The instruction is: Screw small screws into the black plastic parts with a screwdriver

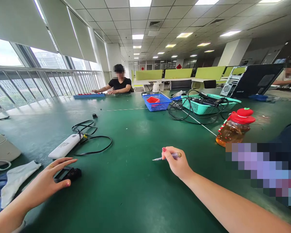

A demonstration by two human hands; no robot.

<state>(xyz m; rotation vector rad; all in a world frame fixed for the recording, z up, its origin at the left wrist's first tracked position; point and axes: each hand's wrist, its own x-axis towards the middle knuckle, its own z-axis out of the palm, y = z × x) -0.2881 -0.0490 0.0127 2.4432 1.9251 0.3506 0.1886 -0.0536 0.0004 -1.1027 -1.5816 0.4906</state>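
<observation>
My right hand (177,163) holds a slim pen (176,155) between thumb and fingers, its pale tip pointing left over the green tabletop (126,194). On the left, my left hand (50,178) is open, with thumb and fingers spread around a small black device (68,174) with a dark screen. Whether the fingers touch that device, I cannot tell. Just beyond this hand lies a white power bank (66,146), with a black cable (97,137) looped beside it. A grey and blue cloth (16,181) lies left of the same hand.
A red-lidded jar of amber liquid (235,129) stands at right. Farther back are a blue basket (157,105), a green basket of cables (201,108) and a tilted black monitor (259,79). A white case (2,149) sits far left; a person (120,84) sits across the table.
</observation>
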